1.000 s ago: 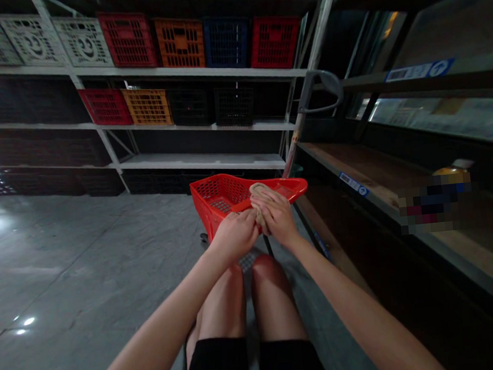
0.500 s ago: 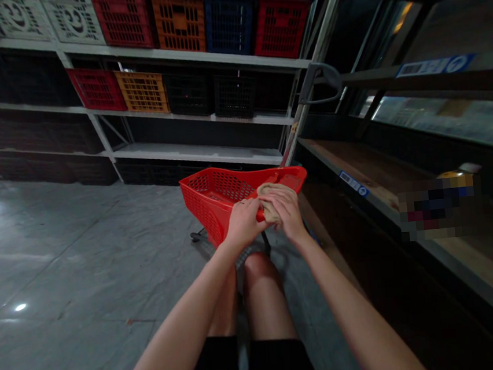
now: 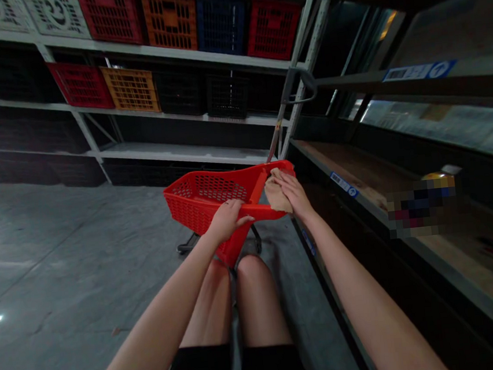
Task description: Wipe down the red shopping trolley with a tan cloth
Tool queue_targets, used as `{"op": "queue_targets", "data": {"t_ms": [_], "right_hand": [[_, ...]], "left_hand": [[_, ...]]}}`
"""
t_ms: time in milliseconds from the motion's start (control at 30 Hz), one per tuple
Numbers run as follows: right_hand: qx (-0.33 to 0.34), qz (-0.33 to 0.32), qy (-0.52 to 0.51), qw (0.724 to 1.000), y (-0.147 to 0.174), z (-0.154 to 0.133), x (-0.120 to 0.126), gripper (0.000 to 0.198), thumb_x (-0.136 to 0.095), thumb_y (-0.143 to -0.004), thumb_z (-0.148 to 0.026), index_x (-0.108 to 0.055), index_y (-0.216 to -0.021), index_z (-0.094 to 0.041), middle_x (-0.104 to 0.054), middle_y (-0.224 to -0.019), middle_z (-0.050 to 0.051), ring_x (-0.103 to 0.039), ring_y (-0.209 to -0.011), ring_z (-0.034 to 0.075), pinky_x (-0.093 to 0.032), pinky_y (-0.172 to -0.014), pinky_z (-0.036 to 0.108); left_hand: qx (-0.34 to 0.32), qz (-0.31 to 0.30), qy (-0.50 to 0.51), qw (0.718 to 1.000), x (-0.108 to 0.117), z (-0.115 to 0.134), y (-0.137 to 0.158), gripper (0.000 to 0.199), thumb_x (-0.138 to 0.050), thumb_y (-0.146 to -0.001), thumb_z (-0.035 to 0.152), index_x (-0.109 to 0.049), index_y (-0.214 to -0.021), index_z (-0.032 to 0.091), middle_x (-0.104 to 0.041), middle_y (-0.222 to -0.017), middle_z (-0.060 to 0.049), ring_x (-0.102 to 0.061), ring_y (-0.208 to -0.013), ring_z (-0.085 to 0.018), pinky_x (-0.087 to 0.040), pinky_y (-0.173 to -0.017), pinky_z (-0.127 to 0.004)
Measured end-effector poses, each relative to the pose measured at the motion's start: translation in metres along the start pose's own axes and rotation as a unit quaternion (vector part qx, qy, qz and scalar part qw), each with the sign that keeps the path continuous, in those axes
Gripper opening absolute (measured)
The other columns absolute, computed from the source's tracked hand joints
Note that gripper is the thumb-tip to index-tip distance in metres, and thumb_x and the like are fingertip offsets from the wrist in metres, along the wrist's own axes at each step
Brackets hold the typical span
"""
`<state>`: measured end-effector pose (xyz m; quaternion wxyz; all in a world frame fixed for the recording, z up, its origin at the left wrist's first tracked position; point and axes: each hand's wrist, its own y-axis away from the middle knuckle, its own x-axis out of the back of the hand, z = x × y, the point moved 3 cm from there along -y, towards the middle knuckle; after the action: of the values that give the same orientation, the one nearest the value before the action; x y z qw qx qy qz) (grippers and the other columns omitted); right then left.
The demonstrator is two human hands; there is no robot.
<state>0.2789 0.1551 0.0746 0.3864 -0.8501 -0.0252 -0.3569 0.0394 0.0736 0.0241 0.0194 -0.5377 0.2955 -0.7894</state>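
Before my knees stands a red plastic shopping cart (image 3: 196, 210) with a perforated basket and dark wheels at its base. My left hand (image 3: 227, 219) is closed over the near rim of the basket, thumb on the outer side. A beige cloth (image 3: 276, 194) lies crumpled over the cart's right end. My right hand (image 3: 295, 195) holds this cloth against the red plastic, its fingers pressed together on top of it. Behind the cart rises a pole with a grey loop handle (image 3: 302, 86).
Shelving (image 3: 182, 150) at the back holds several crates, among them a yellow crate (image 3: 131, 90). On the right, a wooden-topped shelf (image 3: 326, 157) runs close beside the cart, with a partly blurred bottle (image 3: 440, 181) on it. Grey floor (image 3: 63, 272) extends to the left.
My hands have moved apart: the left slid left along the rim, the right carried the cloth toward the cart's right end. The cloth looks flatter, and the view has shifted slightly.
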Motion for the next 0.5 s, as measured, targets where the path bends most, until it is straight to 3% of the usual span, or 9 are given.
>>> {"op": "queue_targets", "data": {"t_ms": [133, 233, 300, 400, 500], "right_hand": [[0.022, 0.053, 0.106, 0.993, 0.042, -0.047, -0.011, 0.043, -0.037, -0.101, -0.029, -0.071, -0.124, -0.018, -0.068, -0.134, 0.01, -0.056, -0.132, 0.025, -0.037, -0.118, 0.048], [0.041, 0.071, 0.239, 0.968, 0.067, -0.082, -0.018, 0.042, -0.043, -0.099, -0.024, -0.063, -0.134, -0.013, -0.066, -0.137, 0.013, -0.055, -0.13, 0.028, -0.031, -0.118, 0.049], [0.057, 0.047, 0.298, 0.952, 0.069, -0.092, -0.017, 0.041, -0.046, -0.099, -0.023, -0.062, -0.134, -0.01, -0.066, -0.137, 0.015, -0.056, -0.127, 0.03, -0.033, -0.115, 0.048], [0.061, -0.031, 0.348, 0.935, 0.056, -0.092, -0.009, 0.035, -0.046, -0.099, -0.027, -0.068, -0.121, -0.01, -0.073, -0.119, 0.018, -0.063, -0.111, 0.032, -0.042, -0.102, 0.047], [0.041, -0.09, 0.371, 0.923, 0.04, -0.093, -0.005, 0.034, -0.044, -0.1, -0.029, -0.07, -0.109, -0.01, -0.075, -0.103, 0.021, -0.067, -0.096, 0.033, -0.046, -0.09, 0.046]], "left_hand": [[0.013, 0.028, -0.047, 0.998, -0.012, 0.017, -0.002, 0.054, -0.052, -0.094, 0.062, -0.058, -0.117, 0.014, -0.067, -0.112, -0.013, -0.062, -0.109, -0.029, -0.049, -0.097, -0.041], [0.014, 0.027, -0.052, 0.998, -0.013, 0.028, -0.003, 0.047, -0.054, -0.096, 0.057, -0.058, -0.116, 0.015, -0.067, -0.115, -0.012, -0.062, -0.111, -0.028, -0.047, -0.099, -0.039], [-0.003, 0.015, -0.047, 0.999, -0.011, 0.029, -0.003, 0.043, -0.055, -0.097, 0.054, -0.057, -0.116, 0.016, -0.068, -0.116, -0.01, -0.062, -0.111, -0.026, -0.046, -0.098, -0.038], [-0.031, -0.011, -0.057, 0.998, -0.008, 0.021, -0.005, 0.047, -0.053, -0.096, 0.059, -0.058, -0.117, 0.018, -0.07, -0.114, -0.01, -0.065, -0.109, -0.025, -0.046, -0.097, -0.038], [0.006, -0.027, -0.079, 0.996, -0.011, 0.005, -0.006, 0.055, -0.047, -0.095, 0.067, -0.059, -0.109, 0.015, -0.072, -0.106, -0.013, -0.068, -0.101, -0.027, -0.048, -0.089, -0.038]]}}
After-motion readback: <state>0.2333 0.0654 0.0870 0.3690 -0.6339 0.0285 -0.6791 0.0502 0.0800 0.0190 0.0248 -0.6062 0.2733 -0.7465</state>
